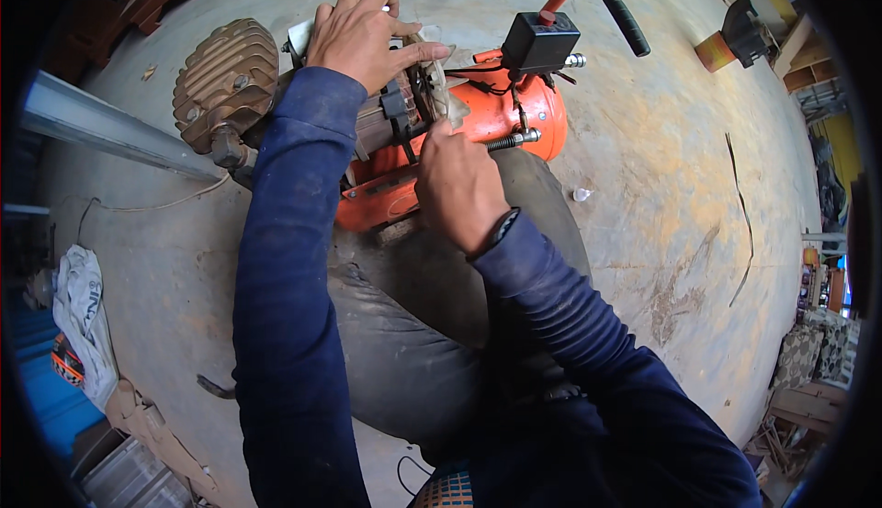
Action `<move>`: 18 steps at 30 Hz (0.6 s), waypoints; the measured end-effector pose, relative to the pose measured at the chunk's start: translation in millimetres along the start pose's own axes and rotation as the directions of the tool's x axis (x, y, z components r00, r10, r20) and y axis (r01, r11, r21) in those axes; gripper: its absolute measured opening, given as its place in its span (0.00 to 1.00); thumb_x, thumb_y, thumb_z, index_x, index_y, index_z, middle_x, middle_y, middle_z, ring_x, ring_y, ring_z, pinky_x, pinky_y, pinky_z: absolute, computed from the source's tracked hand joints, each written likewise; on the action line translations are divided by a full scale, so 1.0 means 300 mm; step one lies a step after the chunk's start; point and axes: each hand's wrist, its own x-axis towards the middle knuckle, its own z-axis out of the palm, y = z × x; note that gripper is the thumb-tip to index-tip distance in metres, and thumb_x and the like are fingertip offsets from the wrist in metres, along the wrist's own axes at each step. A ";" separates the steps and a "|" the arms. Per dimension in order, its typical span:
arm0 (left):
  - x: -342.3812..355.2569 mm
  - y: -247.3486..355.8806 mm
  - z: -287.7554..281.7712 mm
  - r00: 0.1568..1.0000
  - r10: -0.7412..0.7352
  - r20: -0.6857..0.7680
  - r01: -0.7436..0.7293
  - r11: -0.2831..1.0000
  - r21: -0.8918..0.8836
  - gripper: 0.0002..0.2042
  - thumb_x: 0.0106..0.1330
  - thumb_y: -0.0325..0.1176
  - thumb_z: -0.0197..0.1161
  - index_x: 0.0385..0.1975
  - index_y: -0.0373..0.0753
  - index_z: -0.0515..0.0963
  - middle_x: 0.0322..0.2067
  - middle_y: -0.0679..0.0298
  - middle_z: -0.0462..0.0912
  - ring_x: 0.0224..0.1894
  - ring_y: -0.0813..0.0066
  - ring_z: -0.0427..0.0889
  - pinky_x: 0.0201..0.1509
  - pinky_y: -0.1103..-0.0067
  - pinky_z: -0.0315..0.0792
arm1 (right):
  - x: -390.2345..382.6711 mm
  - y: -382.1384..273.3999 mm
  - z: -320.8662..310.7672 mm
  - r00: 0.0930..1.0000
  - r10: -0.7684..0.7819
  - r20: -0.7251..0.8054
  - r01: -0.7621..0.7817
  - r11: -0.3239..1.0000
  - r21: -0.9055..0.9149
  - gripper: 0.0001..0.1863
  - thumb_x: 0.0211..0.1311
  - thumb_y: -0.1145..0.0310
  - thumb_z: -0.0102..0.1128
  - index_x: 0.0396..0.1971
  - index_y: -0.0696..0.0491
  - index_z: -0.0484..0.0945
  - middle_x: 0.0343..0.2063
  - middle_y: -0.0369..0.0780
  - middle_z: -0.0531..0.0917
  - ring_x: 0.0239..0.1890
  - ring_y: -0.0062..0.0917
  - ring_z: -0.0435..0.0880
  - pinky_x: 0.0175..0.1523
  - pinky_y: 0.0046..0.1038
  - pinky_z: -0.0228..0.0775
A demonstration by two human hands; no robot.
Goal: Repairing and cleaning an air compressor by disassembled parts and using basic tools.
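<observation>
An air compressor with an orange tank [544,120] stands on the floor in front of my knees. My left hand [361,41] lies over the top of its motor [375,128], fingers spread and partly bent. The thumb and index finger reach to a pale, translucent fan-like part [443,95] at the motor's right end. Below this part is my right hand [461,180], its fingers closed in a pinch against the lower edge. Whatever the right fingertips hold is hidden. A rusty finned cylinder head [227,76] sticks out to the left.
A black switch box [540,44] and a curved handle with a black grip [625,26] rise at the compressor's right. A metal post [119,127] slants in from the left. On the floor are a small white piece [582,195] and a dark strip [742,219].
</observation>
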 end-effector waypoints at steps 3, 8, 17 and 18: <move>-0.009 -0.004 0.001 1.000 0.006 -0.001 -0.006 1.000 0.006 0.32 0.49 0.70 0.62 0.41 0.48 0.87 0.40 0.67 0.74 0.48 0.67 0.70 0.53 0.70 0.61 | -0.010 0.063 0.010 0.992 -0.124 -0.037 0.127 0.989 0.073 0.13 0.60 0.72 0.52 0.37 0.68 0.69 0.21 0.54 0.80 0.26 0.51 0.81 0.32 0.46 0.74; -0.012 0.022 -0.018 0.999 0.047 -0.016 -0.046 0.998 0.036 0.34 0.47 0.71 0.63 0.42 0.49 0.87 0.41 0.66 0.74 0.49 0.67 0.70 0.53 0.69 0.61 | -0.090 0.184 0.122 0.986 -0.166 -0.030 0.169 0.974 0.150 0.24 0.55 0.74 0.55 0.51 0.69 0.63 0.27 0.55 0.78 0.29 0.52 0.78 0.38 0.48 0.72; -0.012 0.035 -0.022 1.000 -0.002 -0.023 0.003 1.000 0.025 0.28 0.49 0.65 0.67 0.45 0.52 0.86 0.38 0.68 0.73 0.46 0.67 0.70 0.52 0.69 0.62 | -0.140 0.101 0.118 0.997 0.065 -0.051 -0.038 0.905 0.423 0.27 0.52 0.77 0.57 0.54 0.63 0.62 0.34 0.56 0.77 0.37 0.53 0.78 0.42 0.46 0.72; -0.011 0.035 -0.021 1.000 -0.001 -0.020 0.001 1.000 0.028 0.28 0.49 0.65 0.67 0.45 0.52 0.86 0.38 0.68 0.73 0.46 0.67 0.70 0.52 0.69 0.62 | -0.141 0.093 0.113 0.992 0.127 -0.019 -0.102 0.867 0.489 0.27 0.51 0.77 0.58 0.53 0.62 0.63 0.36 0.56 0.77 0.38 0.54 0.78 0.42 0.46 0.72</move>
